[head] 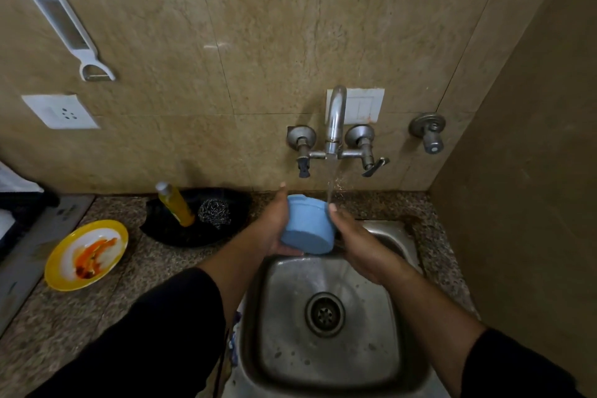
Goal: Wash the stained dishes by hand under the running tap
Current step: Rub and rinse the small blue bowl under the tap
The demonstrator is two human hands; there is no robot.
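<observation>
Near the centre of the frame, the left hand gripped the left side of a blue bowl, fingers curled beneath its base, while the right hand held the opposite side with the thumb up at the rim. The bowl was tilted, its base turned toward the camera and its mouth toward the wall, above the back edge of a steel sink. A stream of water fell from the tap just above and met the bowl at its right edge, beside the right thumb. Whether the inside was clean could not be seen. The likely trouble was a wet, smooth bowl sliding out of the grip and dropping into the basin, or water glancing off the rim and spraying the worktop and the switch plate behind the spout. Room was tight: the tap handles jutted out just above the hands, and a side wall closed off the right of the frame. To the left the worktop offered more space, with a black tray holding a yellow soap bottle and a steel scrubber, and, at lower left, a yellow plate smeared orange and awaiting washing.
</observation>
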